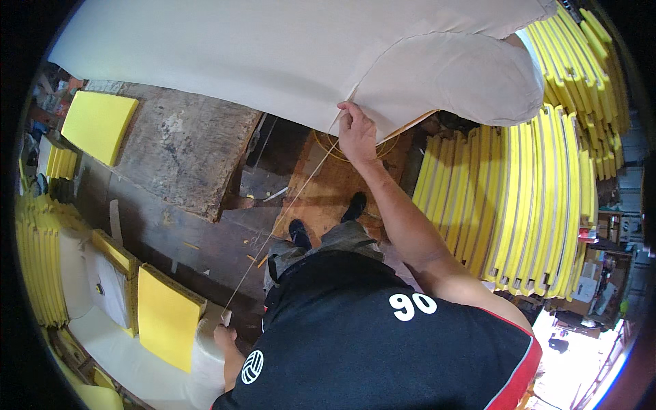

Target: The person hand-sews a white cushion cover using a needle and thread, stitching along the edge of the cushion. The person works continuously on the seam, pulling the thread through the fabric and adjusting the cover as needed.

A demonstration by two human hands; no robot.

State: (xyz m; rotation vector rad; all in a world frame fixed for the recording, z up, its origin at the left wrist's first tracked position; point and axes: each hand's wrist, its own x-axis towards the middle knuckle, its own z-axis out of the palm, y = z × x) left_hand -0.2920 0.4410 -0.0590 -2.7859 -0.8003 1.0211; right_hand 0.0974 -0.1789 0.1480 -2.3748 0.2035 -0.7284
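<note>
My right hand (357,131) is closed on a thin pale cord at the lower edge of a large cream upholstered piece (260,48), where a strip runs up along a seam to a rounded end. The cord (273,232) stretches diagonally down to my left hand (225,337) at the lower left, which is closed around its other end beside a small white piece (226,318); I cannot tell what that piece is.
Stacks of yellow padded panels (512,198) fill the right side. A worn wooden board (178,157) with a yellow foam square (98,125) is at the left. A pale upholstered seat (102,342) holds foam panels (167,314). My feet stand on an orange-brown board (301,198).
</note>
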